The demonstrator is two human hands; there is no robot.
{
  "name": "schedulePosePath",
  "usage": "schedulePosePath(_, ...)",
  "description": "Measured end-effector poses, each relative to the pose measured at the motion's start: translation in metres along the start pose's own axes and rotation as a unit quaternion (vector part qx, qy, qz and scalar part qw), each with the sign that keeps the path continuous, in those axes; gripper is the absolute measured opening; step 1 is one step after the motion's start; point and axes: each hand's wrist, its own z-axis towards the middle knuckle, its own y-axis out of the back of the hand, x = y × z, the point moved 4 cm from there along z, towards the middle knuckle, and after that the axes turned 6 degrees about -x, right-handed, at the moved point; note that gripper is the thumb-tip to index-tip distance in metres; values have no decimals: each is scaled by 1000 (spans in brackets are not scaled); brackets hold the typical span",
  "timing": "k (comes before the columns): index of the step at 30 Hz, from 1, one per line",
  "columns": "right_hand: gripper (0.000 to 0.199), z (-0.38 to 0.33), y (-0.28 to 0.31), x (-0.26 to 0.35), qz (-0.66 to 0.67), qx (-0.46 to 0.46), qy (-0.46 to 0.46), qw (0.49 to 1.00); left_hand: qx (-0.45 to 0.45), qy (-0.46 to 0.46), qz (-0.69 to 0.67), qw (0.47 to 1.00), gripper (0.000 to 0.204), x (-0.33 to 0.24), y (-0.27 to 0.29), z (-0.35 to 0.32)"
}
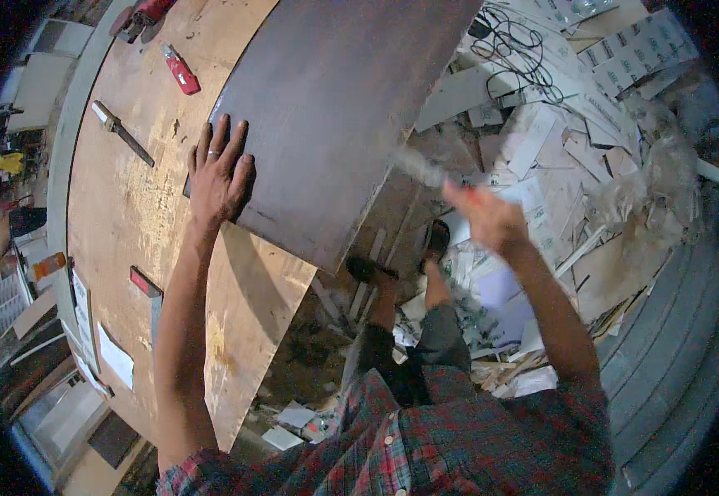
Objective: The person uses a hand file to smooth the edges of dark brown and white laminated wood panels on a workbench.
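My left hand (pixel 217 174) lies flat with fingers spread on the near left corner of a large dark brown board (pixel 334 107), which rests on a plywood workbench (pixel 140 215) and overhangs its right edge. My right hand (pixel 487 217) is raised to the right of the board's edge, blurred, closed around the handle of a tool (pixel 425 169) whose pale, blurred head points up-left toward the board. I cannot tell what kind of tool it is.
On the bench lie a chisel-like tool (pixel 122 132), a red cutter (pixel 181 73) and a red-tipped piece (pixel 144 282). Offcuts, paper scraps and a black cable (pixel 516 41) litter the floor to the right. My feet (pixel 401 260) stand among the scraps.
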Motion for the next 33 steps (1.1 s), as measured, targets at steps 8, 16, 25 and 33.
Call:
schedulePosePath(8,59,39,-5,-4,-84,5,-1,996,19,15,-27,999,57,-2,0,2)
schedulePosePath(16,59,97,14,-61,-73,-79,-53,993,13,6,-32,999,58,-11,3,15)
schedulePosePath(25,65,87,7,-36,-70,18,-8,997,32,30,-25,999,59,-6,6,7)
schedulePosePath(33,52,30,15,-23,35,17,85,996,59,51,-31,996,63,-5,10,5)
